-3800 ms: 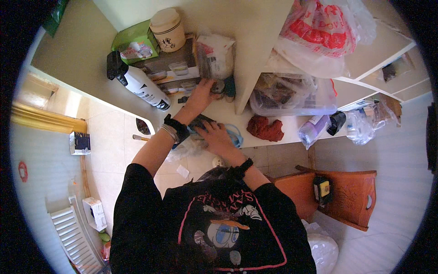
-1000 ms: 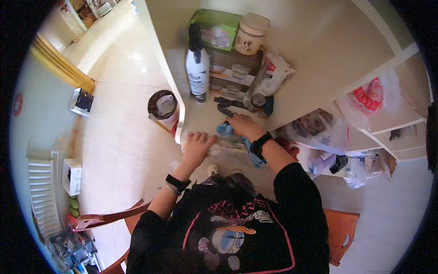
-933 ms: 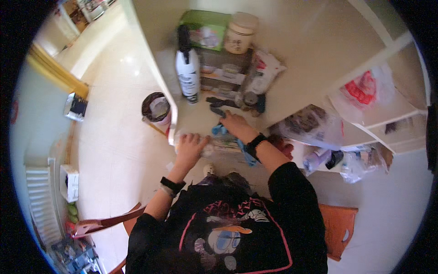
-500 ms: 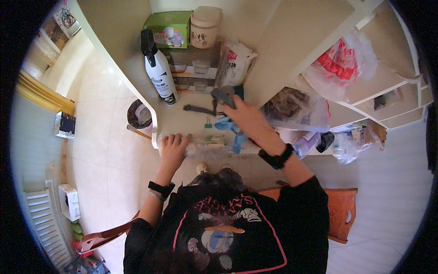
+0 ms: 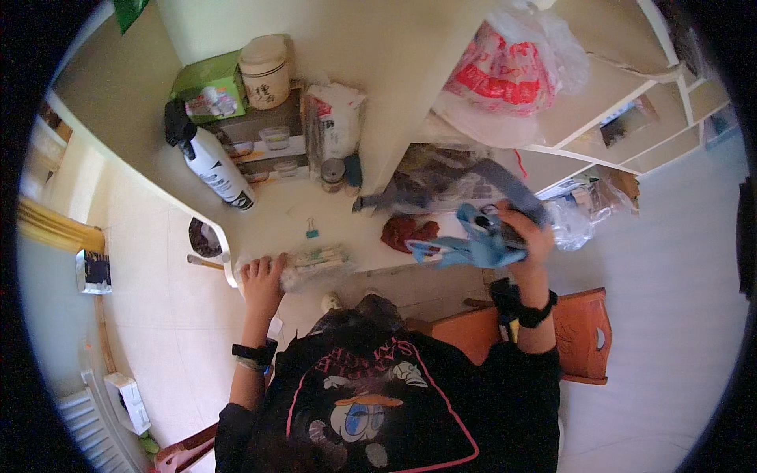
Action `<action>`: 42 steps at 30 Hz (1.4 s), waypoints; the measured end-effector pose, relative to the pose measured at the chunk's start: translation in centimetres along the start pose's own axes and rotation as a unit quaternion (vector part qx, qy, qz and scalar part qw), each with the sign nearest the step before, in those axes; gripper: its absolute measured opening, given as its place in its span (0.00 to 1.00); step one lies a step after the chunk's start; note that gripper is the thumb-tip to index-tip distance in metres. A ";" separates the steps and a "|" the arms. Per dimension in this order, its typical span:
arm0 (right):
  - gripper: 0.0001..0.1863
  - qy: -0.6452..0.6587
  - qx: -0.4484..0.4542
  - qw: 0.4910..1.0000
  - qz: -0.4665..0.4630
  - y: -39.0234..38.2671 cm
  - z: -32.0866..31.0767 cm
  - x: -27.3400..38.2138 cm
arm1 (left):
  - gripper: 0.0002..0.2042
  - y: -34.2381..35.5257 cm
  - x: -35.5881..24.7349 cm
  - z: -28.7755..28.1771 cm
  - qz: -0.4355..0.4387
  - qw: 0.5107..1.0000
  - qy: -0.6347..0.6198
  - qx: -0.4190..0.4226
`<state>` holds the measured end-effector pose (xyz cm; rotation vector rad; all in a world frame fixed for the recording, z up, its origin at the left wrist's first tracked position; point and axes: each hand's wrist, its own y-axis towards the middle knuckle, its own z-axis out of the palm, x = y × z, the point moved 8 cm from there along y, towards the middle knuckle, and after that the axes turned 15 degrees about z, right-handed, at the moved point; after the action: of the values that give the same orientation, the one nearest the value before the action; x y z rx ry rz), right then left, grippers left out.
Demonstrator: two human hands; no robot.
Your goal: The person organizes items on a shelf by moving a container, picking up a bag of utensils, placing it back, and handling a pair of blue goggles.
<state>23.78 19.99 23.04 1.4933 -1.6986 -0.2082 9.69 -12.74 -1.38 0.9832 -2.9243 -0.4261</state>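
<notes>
Right grip [image 5: 533, 239] clasping blue loops [image 5: 490, 251], grey strap [image 5: 509, 180]

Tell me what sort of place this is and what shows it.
Probably a room in a home: there are cream open-fronted storage shelves, a white slatted metal radiator by the wall, and a reddish-brown wooden chair.

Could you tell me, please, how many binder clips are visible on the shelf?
1. The green binder clip is on the pale shelf, just beyond the clear plastic package beside the left hand. Others may be hidden.
</notes>
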 end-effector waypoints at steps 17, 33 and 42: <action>0.14 0.145 -0.026 0.936 0.319 5.7 1.2 -30.7 | 0.26 0.4 -0.6 -0.2 -0.048 0.999 0.010 0.012; 0.15 -0.260 0.058 0.954 0.137 7.1 1.9 -25.2 | 0.27 0.1 -0.3 0.7 -0.102 0.994 0.006 0.031; 0.12 -0.113 0.045 0.992 0.025 -3.7 4.3 -8.0 | 0.21 -2.2 -0.5 -4.2 -0.094 0.995 0.028 0.009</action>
<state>23.08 24.32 14.26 1.5384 -1.9461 -0.2857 11.86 -15.15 2.07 1.2583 -2.8015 -0.3706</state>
